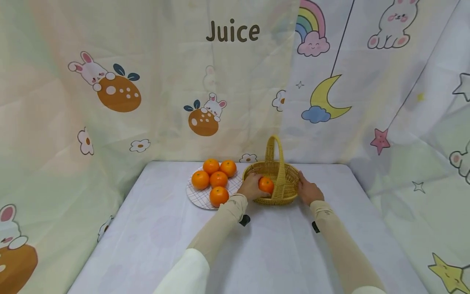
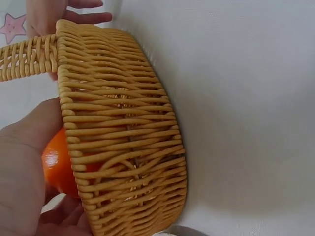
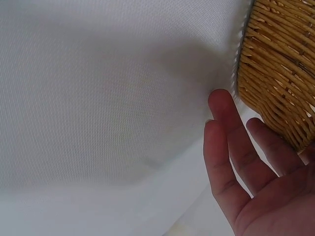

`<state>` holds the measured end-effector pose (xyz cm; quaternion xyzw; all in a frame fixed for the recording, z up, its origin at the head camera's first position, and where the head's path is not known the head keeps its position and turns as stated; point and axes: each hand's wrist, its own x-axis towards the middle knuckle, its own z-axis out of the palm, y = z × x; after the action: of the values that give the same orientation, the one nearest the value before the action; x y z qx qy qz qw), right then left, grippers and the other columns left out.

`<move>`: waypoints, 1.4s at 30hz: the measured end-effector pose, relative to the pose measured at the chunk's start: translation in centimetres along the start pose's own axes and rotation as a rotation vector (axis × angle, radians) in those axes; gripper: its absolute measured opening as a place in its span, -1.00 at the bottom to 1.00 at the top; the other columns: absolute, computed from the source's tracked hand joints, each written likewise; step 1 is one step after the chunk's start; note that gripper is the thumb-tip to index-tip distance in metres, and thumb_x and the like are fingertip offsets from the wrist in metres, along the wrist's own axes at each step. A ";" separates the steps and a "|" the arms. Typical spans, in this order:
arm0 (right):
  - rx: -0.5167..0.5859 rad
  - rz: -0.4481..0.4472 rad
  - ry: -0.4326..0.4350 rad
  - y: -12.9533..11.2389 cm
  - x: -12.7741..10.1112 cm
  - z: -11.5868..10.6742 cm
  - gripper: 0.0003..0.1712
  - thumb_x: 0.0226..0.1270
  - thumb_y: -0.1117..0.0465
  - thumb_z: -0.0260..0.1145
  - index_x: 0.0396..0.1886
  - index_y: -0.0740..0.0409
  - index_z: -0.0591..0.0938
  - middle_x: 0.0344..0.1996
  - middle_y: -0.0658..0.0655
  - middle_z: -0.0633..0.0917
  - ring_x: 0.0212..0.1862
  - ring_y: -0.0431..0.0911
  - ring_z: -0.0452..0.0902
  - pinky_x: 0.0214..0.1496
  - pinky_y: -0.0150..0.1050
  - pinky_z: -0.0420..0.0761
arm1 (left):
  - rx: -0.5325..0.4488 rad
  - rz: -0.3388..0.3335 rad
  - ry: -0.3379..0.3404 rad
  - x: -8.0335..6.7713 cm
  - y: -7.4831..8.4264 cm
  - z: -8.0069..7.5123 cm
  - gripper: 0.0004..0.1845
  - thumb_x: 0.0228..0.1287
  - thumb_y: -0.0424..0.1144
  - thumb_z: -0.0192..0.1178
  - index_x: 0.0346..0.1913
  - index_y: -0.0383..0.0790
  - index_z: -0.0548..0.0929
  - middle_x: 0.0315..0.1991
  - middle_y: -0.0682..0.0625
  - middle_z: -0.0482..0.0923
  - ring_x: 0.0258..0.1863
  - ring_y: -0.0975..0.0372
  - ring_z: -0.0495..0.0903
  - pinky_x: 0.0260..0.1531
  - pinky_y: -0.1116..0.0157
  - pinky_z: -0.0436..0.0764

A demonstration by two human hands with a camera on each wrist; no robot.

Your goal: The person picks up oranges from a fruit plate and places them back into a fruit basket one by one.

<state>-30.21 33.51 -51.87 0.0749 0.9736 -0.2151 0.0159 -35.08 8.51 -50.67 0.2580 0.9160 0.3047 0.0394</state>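
My left hand [image 1: 251, 187] reaches over the near left rim of a yellow wicker basket [image 1: 279, 201] and grips an orange [image 1: 266, 185] inside it. The left wrist view has that orange [image 2: 56, 162] between thumb and fingers, partly behind the woven wall. On the basket's right side, my right hand [image 1: 310, 192] holds the rim, thumb toward the inside. In the right wrist view several straight, spread fingers [image 3: 236, 142] lie outside the wicker wall [image 3: 280, 69]; the thumb is hidden there. The basket stands upright, its arched handle [image 1: 274, 143] rising over the middle.
Left of the basket, a round checked plate [image 1: 196, 198] bears several oranges [image 1: 218, 179]. A white cloth covers the table [image 1: 161, 232]. Printed fabric [image 1: 242, 81] hangs behind the table's back edge and at both sides.
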 end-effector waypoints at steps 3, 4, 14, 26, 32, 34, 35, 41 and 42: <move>-0.004 0.002 0.012 -0.2 -0.1 0.0 -0.35 0.59 0.06 -0.25 0.58 0.04 -0.09 -0.63 0.19 0.49 -0.66 -0.05 0.32 -0.63 -0.19 0.34 | 0.016 -0.034 -0.049 0.2 0.0 0.2 -0.18 -0.05 0.06 0.53 0.28 -0.20 0.50 0.06 -0.03 0.50 -0.01 0.17 0.50 0.03 0.23 0.56; -0.004 -0.002 0.016 -0.2 -0.2 0.1 -0.35 0.59 0.07 -0.25 0.58 0.04 -0.08 -0.64 0.19 0.49 -0.67 -0.05 0.32 -0.64 -0.19 0.33 | 0.018 -0.043 -0.064 0.3 0.0 0.3 -0.18 -0.05 0.07 0.53 0.28 -0.19 0.50 0.06 -0.02 0.52 -0.02 0.18 0.51 0.02 0.24 0.56; -0.007 -0.032 0.038 0.0 -0.3 0.1 -0.35 0.57 0.08 -0.24 0.58 0.07 -0.05 -0.74 0.15 0.43 -0.72 -0.08 0.25 -0.69 -0.22 0.28 | 0.033 -0.055 -0.120 0.9 0.0 0.1 -0.15 -0.06 0.07 0.53 0.31 -0.19 0.48 0.10 -0.05 0.57 -0.03 0.16 0.53 0.01 0.21 0.56; -0.003 -0.022 0.020 0.1 0.0 0.1 -0.35 0.58 0.07 -0.27 0.58 0.04 -0.08 -0.64 0.21 0.51 -0.70 -0.05 0.31 -0.67 -0.18 0.33 | 0.024 -0.029 -0.075 0.0 0.5 -0.9 -0.08 -0.08 0.05 0.55 0.36 -0.20 0.43 0.24 -0.06 0.49 0.16 0.13 0.49 0.13 0.22 0.52; 0.009 -0.015 0.013 -0.1 -0.1 -0.1 -0.35 0.58 0.06 -0.26 0.58 0.05 -0.08 -0.66 0.19 0.50 -0.70 -0.06 0.30 -0.66 -0.19 0.34 | -0.028 -0.025 -0.067 -0.4 0.0 -2.0 -0.07 -0.04 0.03 0.53 0.40 -0.18 0.37 0.34 -0.03 0.40 0.30 0.11 0.39 0.26 0.16 0.41; 0.013 -0.014 0.007 -0.1 -0.1 0.0 -0.35 0.58 0.06 -0.26 0.58 0.04 -0.08 -0.67 0.18 0.49 -0.70 -0.07 0.30 -0.66 -0.19 0.35 | -0.044 -0.035 -0.067 -0.5 -0.2 -2.5 -0.05 -0.04 0.03 0.53 0.43 -0.16 0.35 0.38 -0.01 0.36 0.33 0.09 0.34 0.28 0.13 0.38; 0.013 -0.017 0.005 -0.1 -0.1 0.0 -0.35 0.58 0.06 -0.26 0.58 0.05 -0.09 -0.68 0.18 0.49 -0.70 -0.07 0.30 -0.66 -0.19 0.35 | -0.056 -0.044 -0.067 -0.6 -0.4 -2.7 -0.04 -0.04 0.04 0.53 0.44 -0.14 0.33 0.39 0.00 0.33 0.35 0.08 0.32 0.29 0.11 0.38; 0.016 -0.026 0.016 0.0 -0.3 0.1 -0.35 0.58 0.07 -0.25 0.58 0.05 -0.07 -0.72 0.17 0.46 -0.72 -0.08 0.27 -0.67 -0.20 0.33 | -0.176 -0.007 0.019 -1.7 -1.6 -4.9 -0.01 -0.09 0.07 0.54 0.44 -0.07 0.33 0.39 0.00 0.33 0.36 0.06 0.30 0.30 0.05 0.35; 0.021 -0.024 0.013 0.0 -0.3 0.1 -0.35 0.58 0.06 -0.26 0.58 0.04 -0.08 -0.72 0.16 0.46 -0.71 -0.08 0.27 -0.67 -0.20 0.34 | -0.197 0.009 0.039 -2.1 -2.0 -5.4 -0.01 -0.09 0.09 0.54 0.44 -0.08 0.33 0.39 0.00 0.34 0.35 0.07 0.32 0.30 0.07 0.35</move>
<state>-29.94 33.41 -51.91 0.0650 0.9722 -0.2247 0.0062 -35.42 3.24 -47.63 0.2511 0.8810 0.3984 0.0451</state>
